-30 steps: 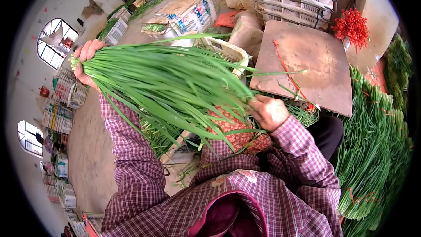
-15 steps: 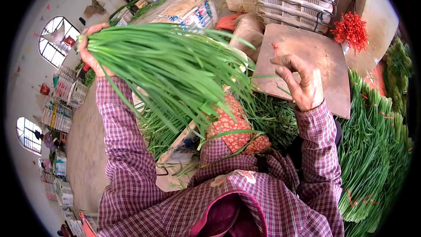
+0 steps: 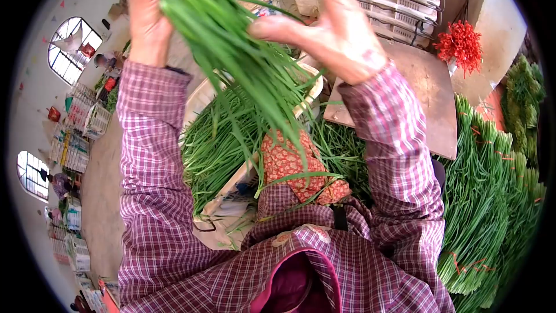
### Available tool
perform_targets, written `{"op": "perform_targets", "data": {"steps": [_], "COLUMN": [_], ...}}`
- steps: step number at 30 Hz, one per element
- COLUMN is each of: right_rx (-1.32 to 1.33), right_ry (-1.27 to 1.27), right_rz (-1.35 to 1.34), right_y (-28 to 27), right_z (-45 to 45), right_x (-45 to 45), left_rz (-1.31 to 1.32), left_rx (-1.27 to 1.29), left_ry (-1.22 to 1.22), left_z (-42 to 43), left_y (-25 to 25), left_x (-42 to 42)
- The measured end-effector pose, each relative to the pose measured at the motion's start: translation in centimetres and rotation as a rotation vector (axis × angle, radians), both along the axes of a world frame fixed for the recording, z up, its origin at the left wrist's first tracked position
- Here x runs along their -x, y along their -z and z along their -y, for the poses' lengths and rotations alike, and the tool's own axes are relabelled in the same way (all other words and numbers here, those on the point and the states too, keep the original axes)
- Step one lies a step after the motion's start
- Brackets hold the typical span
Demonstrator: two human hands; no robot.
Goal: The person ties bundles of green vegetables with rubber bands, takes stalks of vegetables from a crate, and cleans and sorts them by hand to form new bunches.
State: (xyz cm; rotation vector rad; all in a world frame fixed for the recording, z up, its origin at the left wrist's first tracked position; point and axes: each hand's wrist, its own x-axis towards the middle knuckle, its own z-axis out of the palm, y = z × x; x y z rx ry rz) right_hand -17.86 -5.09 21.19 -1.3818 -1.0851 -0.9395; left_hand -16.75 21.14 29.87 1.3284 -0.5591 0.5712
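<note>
My left hand point(image 3: 149, 20) is raised at the upper left, wrapped round the pale root end of a bunch of garlic chives point(image 3: 231, 43). The long green leaves hang down to the right over a crate point(image 3: 313, 94) of loose chives point(image 3: 217, 133). Close by on the right is my right hand point(image 3: 341, 37), slightly blurred, its thumb stretched toward the leaves and apart from the fingers. The fingertips run past the top edge. No thing shows in that hand, and I cannot tell whether the thumb touches the leaves.
A brown board point(image 3: 425, 107) lies to the right, with a bundle of red ties point(image 3: 460, 46) beyond it. Tied chives point(image 3: 486, 197) are heaped at the far right. White crates point(image 3: 399, 8) are stacked behind the board. Loose leaves point(image 3: 341, 145) lie near my patterned-cloth-covered knee.
The bunch has swung steeper and its leaves are gathered narrower. My right hand has moved up and left from over the board to beside the bunch, and its fingers have opened.
</note>
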Motion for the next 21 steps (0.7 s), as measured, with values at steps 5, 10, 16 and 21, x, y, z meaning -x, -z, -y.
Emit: {"op": "perform_targets", "data": {"steps": [5,10,16,21], "right_rx": [0.078,0.129,0.228,0.0], "right_ry": [0.135,-0.056,-0.138,0.081], "right_rz": [-0.107,-0.286,-0.427,-0.419], "right_y": [1.6,3.8,6.1,5.1], "right_z": [-5.7,-5.2,-2.0,1.4], "right_x": [-2.2,-3.2,-3.4,0.9], "left_rz": [0.149,-0.129,-0.218,-0.215], "left_rx": [0.147,0.122,0.149,0.158], "left_ry": [0.044,0.151,0.057,0.019], "left_z": [9.6,5.5,2.8,0.9], "left_y": [1.7,2.2,3.1,3.1], "left_x": [0.3,-2.4,-5.3,-7.2]}}
